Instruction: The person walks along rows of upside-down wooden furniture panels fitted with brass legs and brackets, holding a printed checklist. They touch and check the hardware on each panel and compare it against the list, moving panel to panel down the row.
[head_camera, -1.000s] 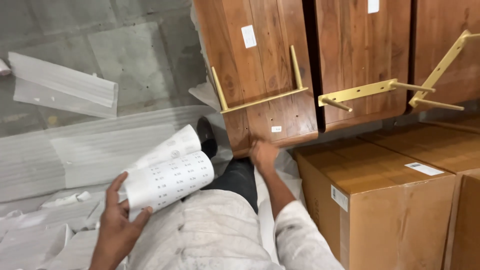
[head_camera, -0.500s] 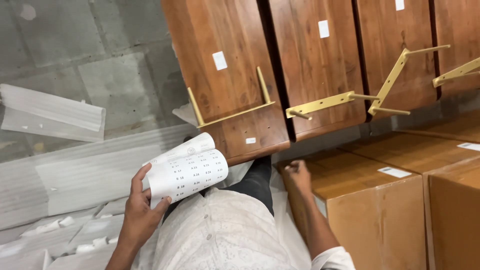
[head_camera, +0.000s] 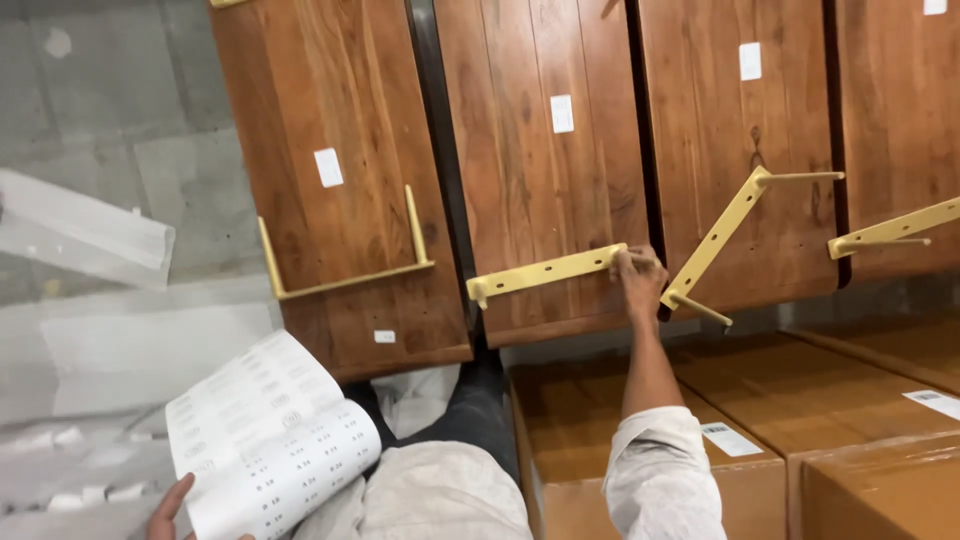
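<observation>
R hand (head_camera: 640, 282), frame centre-right, grip closed on the end of a brass bracket (head_camera: 545, 274) fixed to the middle wood panel (head_camera: 530, 170). L hand (head_camera: 172, 510), bottom left, mostly cut off by the frame edge, grips a curled printed sheet (head_camera: 270, 440). Another panel (head_camera: 335, 120) w/ a U-shaped brass frame (head_camera: 345, 275) at upper left. Cardboard boxes (head_camera: 830, 400) lower right. White packing strips (head_camera: 90, 235) on the floor at left.

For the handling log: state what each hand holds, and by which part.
Left hand: curled printed sheet, by its lower edge. Right hand: end of the brass bracket.
</observation>
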